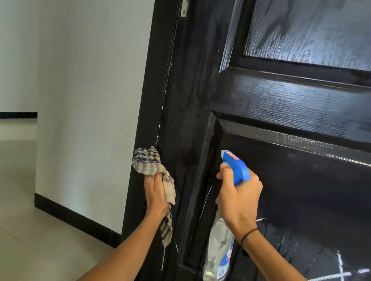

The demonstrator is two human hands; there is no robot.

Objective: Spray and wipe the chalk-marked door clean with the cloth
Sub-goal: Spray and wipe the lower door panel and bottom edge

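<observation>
Against the hinge-side edge of the door, your left hand grips a bunched checked cloth, fingers curled round it and the wad touching the dark wood beside the frame; a loose tail hangs down past your wrist. Your right hand is wrapped round the neck of the spray bottle, with fingers on the trigger under the blue head, whose nozzle points up and left toward the edge of the lower panel. The clear body hangs below your fist, with only a little liquid at its bottom. The upper panel and middle rail look wet and streaked, so they appear already treated. Chalk marks remain on the lower panel toward its bottom right corner, with thinner lines near the door's bottom edge. The step in hand is judged to be spraying. Next, you need to aim the nozzle lower, at those lines, wet them, then bring the cloth across from the hinge side.
</observation>
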